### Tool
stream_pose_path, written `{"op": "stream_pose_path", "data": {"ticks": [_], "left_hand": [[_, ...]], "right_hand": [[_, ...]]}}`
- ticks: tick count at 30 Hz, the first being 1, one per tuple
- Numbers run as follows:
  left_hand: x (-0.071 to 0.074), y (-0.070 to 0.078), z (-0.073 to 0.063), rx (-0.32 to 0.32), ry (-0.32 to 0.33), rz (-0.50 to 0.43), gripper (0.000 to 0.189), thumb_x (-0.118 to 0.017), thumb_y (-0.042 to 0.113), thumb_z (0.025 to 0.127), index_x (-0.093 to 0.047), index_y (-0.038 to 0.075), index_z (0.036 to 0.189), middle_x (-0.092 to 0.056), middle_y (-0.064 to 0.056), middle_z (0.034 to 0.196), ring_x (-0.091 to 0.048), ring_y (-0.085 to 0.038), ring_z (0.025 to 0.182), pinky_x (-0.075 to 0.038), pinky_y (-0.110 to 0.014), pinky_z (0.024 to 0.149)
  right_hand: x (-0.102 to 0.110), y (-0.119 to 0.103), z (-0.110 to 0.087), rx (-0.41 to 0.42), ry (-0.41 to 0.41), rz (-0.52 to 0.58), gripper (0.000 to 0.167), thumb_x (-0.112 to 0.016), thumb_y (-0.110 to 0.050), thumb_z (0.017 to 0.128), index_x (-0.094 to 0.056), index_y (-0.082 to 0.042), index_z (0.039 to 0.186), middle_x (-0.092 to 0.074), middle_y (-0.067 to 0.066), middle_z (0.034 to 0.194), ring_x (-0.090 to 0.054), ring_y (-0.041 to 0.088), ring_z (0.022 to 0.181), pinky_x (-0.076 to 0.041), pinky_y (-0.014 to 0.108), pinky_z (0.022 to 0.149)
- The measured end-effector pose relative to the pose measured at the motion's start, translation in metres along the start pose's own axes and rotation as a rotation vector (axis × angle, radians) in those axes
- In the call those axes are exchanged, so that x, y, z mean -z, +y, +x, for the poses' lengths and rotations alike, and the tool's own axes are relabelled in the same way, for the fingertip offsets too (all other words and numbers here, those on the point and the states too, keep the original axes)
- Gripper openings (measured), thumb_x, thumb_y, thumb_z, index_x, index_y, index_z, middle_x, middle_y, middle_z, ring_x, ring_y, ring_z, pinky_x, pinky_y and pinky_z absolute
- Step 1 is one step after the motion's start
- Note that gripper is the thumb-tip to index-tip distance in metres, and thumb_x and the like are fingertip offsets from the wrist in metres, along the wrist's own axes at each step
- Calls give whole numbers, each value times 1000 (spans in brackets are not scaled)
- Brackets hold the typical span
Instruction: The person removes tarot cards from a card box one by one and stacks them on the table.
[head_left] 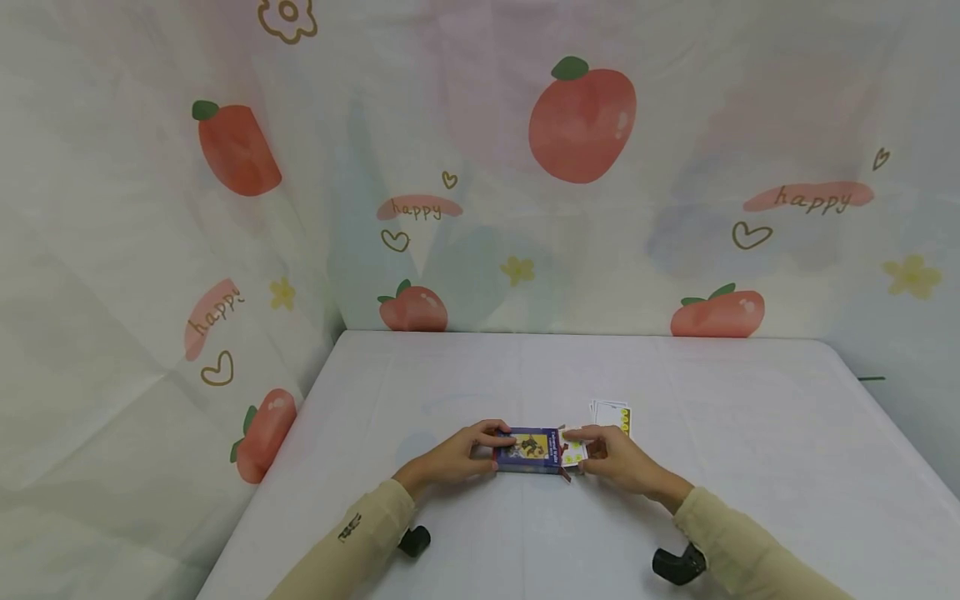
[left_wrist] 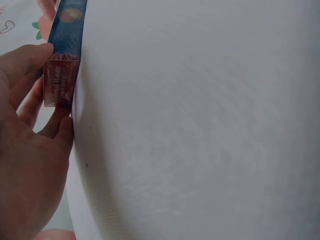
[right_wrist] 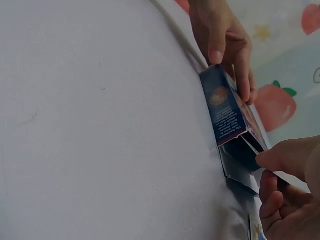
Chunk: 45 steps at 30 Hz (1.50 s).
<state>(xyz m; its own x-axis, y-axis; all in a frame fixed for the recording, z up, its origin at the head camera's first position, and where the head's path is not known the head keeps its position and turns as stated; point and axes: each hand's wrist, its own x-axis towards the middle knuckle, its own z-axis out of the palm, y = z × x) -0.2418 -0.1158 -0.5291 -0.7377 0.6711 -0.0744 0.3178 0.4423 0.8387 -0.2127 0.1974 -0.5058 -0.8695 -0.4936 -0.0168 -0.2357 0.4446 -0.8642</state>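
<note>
Left wrist view: top edge crops the tarot deck box [left_wrist: 62, 82], left edge the left hand [left_wrist: 37, 155]. Head view: right hand [head_left: 621, 463] partly covers the cards in the box mouth [head_left: 572, 455] and the loose cards [head_left: 609, 413] behind; loose count indeterminate.

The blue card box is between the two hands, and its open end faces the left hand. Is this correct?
Not quite: the open end of the blue card box faces the right hand, not the left hand, as the right wrist view shows. The rest is right.
</note>
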Motion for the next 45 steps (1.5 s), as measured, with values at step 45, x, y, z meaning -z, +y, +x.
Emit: {"op": "stream_pose_path", "data": {"ticks": [45], "left_hand": [[-1, 4, -1, 39, 9, 15, 49, -66, 10, 96, -58, 19, 143, -44, 4, 153, -30, -21, 152, -25, -52, 125]], "right_hand": [[7, 12, -16, -20, 119, 96, 45, -62, 1, 94, -55, 10, 138, -54, 33, 141, -59, 3, 89, -51, 19, 71]]}}
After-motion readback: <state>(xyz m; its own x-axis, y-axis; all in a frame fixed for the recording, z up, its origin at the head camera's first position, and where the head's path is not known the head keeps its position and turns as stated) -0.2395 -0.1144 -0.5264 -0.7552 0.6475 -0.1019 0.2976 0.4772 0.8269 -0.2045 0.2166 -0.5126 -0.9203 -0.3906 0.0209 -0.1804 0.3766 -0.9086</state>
